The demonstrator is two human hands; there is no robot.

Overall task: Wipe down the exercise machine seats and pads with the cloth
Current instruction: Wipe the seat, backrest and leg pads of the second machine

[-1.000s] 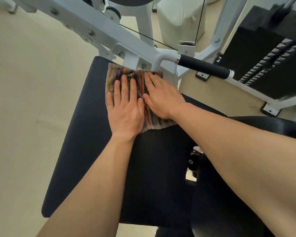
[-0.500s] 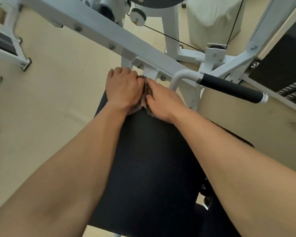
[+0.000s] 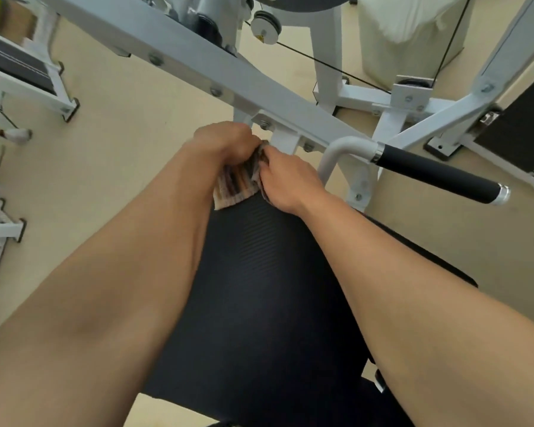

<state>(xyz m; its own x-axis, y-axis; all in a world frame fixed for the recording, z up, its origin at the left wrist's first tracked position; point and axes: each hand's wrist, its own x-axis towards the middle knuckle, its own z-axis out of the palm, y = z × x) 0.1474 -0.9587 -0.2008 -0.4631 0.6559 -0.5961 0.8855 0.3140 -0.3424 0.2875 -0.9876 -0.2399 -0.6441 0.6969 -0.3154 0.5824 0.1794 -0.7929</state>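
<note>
A: Two hands, one cloth. Item 1: left hand [image 3: 221,143], centre frame, fingers curled over and pressing down on striped cloth [image 3: 236,183]. Item 2: right hand [image 3: 285,180], just beside it, fingers curled round cloth's right edge, gripping it.

B: Cloth loc.?

A: Bunched at far end of black pad [image 3: 259,288], touching it, right under white frame beam [image 3: 198,66]. Part hidden by hands.

B: Progress?

A: Est. only. Wipe is at pad's top edge; can't tell which areas are already done, no wet marks visible. 2nd dark pad, lower right of frame, looks untouched. Likely left: that pad plus any other seats out of view.

B: Surface, room?

A: Pad: ribbed black vinyl, firm, cloth should slide OK. Foam handle [image 3: 435,174] right of centre, near hands. Floor [image 3: 114,143] beige, smooth. More white machine frames at left edge; white bag upper right.
</note>
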